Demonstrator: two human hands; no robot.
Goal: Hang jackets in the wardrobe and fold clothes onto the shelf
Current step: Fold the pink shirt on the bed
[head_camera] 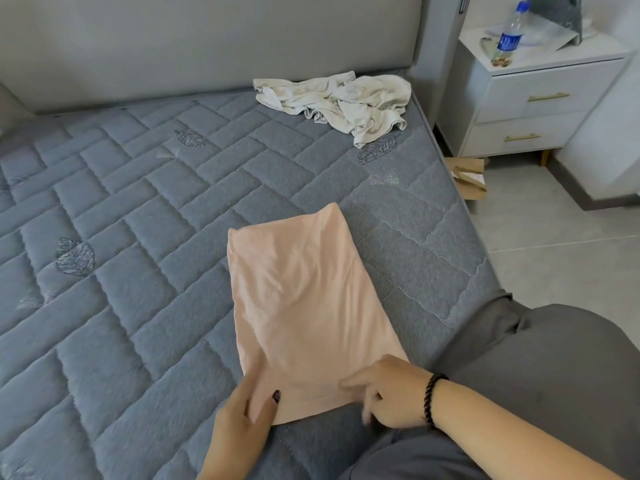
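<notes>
Now folding the peach garment (304, 306), laid as a long narrow strip on the quilted grey mattress (131, 209) at lower centre of the frame, near the mattress's right edge; near end held at both corners. Left hand (242, 410) at the lower left corner of the strip, thumb on top and fingers tucked underneath, pinching the cloth; right hand (384, 389) at the lower right corner, fingers curled over the hem, seemingly gripping it, though slightly blurred, so hard to say how firmly. Best to keep both corners level and lift them together; carry the near end up toward the far end at mid-frame, matching edge to edge; lay it down slowly so no air or crease gets trapped; then smooth with a flat palm from the fold outward. Soft, thin fabric by the look of it, likely to slip and skew if one hand leads. Still to fold, judging by its state: crumpled white garment (343, 102) at upper centre, against the grey headboard (207, 46). Shelf and wardrobe out of view.
</notes>
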